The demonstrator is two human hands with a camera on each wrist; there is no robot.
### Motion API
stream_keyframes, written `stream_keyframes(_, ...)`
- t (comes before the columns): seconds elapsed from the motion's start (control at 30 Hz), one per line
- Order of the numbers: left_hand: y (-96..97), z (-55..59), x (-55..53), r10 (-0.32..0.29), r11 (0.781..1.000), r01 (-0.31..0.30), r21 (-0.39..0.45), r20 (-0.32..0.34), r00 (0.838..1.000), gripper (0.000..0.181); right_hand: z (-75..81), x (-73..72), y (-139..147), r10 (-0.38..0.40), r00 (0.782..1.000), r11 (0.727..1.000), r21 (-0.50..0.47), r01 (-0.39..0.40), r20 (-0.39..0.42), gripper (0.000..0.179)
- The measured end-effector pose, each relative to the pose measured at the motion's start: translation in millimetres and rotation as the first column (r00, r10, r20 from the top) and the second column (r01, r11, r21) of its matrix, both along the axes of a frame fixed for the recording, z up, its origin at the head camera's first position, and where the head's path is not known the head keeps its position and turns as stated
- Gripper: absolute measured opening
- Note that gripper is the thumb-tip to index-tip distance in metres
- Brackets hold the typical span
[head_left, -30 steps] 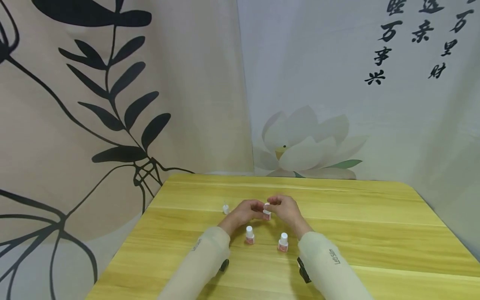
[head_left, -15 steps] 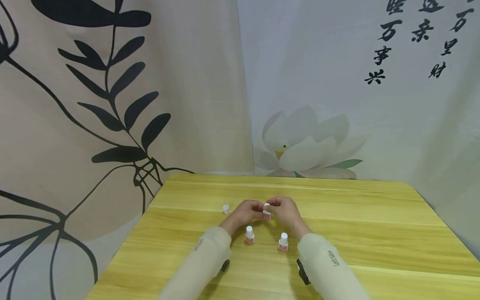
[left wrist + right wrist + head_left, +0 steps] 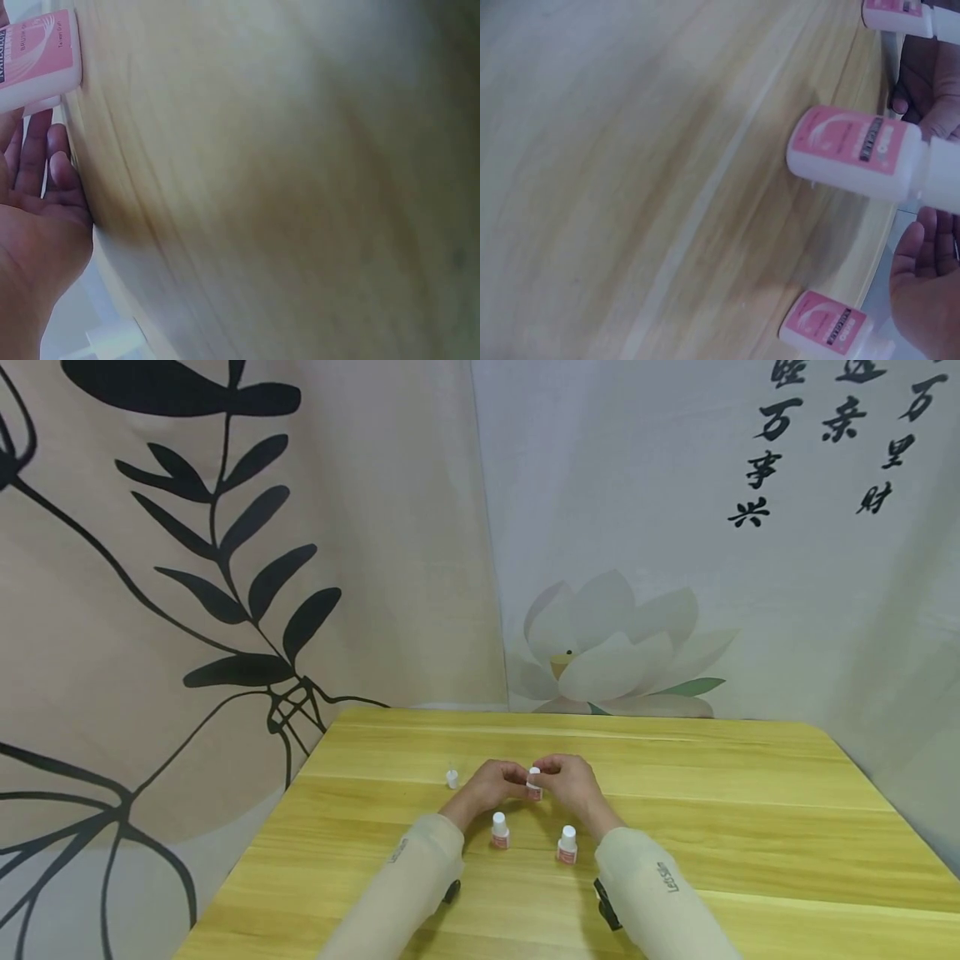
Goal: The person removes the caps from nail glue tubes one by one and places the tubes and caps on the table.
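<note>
While the left hand [image 3: 492, 783] pinches the pink-labelled bottle [image 3: 535, 793] from one side, the right hand [image 3: 572, 781] pinches it near the white top. Both grips narrowed to it. Bottle's upright over the table [image 3: 712, 827], beyond two capped bottles [image 3: 500, 836]; can't tell if it's touching down.

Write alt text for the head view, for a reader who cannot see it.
A person's left hand and right hand hold a small pink-labelled bottle between them at a wood-grain table. Two similar capped bottles stand upright nearer the camera; a small white cap sits to the left of the hands.
</note>
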State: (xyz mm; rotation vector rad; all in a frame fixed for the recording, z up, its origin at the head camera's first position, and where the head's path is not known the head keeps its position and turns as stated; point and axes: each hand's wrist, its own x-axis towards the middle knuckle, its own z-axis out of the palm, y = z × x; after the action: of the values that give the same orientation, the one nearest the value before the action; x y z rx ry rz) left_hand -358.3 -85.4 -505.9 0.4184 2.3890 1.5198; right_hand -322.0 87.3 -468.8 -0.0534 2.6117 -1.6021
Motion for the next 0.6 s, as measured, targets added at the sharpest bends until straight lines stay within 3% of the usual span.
stream_keyframes(0.23,1.3,1.2,1.0,0.011,1.0,-0.011,0.002,-0.008,1.0,0.021,-0.1,0.8,1.4,0.015,1.0,1.0,-0.005,-0.015,-0.021,0.018)
stream_keyframes(0.47,0.3,1.1,2.4,0.015,1.0,-0.015,-0.025,-0.018,1.0,0.019,0.3,0.5,2.5,0.005,1.0,1.0,-0.02,-0.006,-0.014,0.029)
stream_keyframes(0.6,0.4,0.2,2.3,0.014,0.999,-0.015,-0.033,-0.025,1.0,0.018,0.4,-0.1,2.3,-0.007,1.0,1.0,-0.016,0.007,-0.013,0.024)
